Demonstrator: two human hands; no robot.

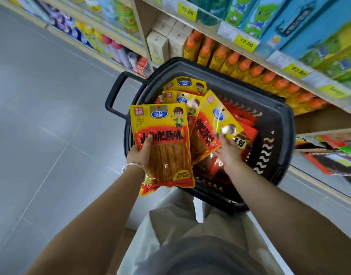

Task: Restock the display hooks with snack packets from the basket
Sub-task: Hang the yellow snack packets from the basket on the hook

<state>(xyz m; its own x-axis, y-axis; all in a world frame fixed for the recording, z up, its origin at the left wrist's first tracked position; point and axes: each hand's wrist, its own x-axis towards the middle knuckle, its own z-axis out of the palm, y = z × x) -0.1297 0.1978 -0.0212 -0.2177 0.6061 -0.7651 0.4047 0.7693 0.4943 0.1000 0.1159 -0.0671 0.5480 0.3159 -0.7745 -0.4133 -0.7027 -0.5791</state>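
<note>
This is a shop aisle. Past the right hand [228, 152], shelves [209, 21] carry yellow price tags [246, 43] and rows of orange-capped bottles [244, 65].

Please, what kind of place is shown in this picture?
Most likely a shop or supermarket aisle: pale wooden shelves carry yellow price tags and a row of orange-capped yellow bottles, and a black plastic shopping basket holds yellow-and-red snack packets.

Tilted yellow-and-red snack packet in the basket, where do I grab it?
Pinch the tilted yellow-and-red snack packet by its raised right edge, coming from the right, where the right hand meets it; that edge stands free of the pile.
</note>
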